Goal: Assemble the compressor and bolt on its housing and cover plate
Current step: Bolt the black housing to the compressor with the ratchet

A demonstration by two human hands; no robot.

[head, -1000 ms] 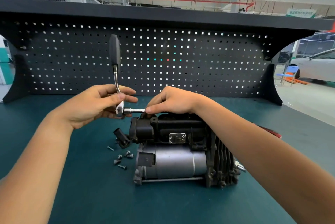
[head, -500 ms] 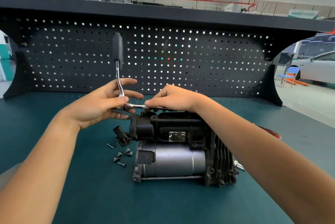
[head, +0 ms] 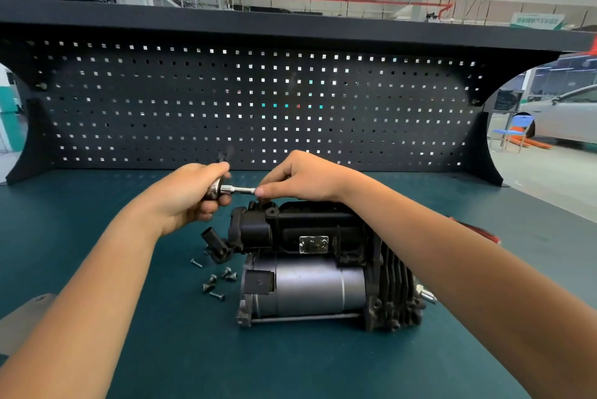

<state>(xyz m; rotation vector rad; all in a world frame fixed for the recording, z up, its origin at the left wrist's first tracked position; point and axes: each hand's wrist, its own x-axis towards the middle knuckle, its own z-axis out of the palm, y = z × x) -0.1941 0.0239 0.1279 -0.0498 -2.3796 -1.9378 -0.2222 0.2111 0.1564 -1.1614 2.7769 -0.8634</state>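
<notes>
Counter (head: 290,366) carries the compressor (head: 310,285) at centre, with the motor can toward me and the black housing (head: 290,230) on the far side. Motor, finned cylinder and housing appear joined, so I judge the main assembly done or nearly so. Several screws (head: 214,282) lie loose on the counter just left of the compressor; by my judgement, bolting is not finished. I cannot tell whether the cover plate is fitted.

Above the housing's left end, my left grip (head: 190,198) is curled round the ratchet (head: 214,190) head; the handle is blurred. My right grip (head: 300,179) pinches the far end of the extension (head: 240,189) between thumb and fingers. The tool appears just above the housing, on no fastener that I can see.

Remaining, as I judge it: seat the tool and drive the loose screws. Pegboard (head: 290,101) stands behind.
</notes>
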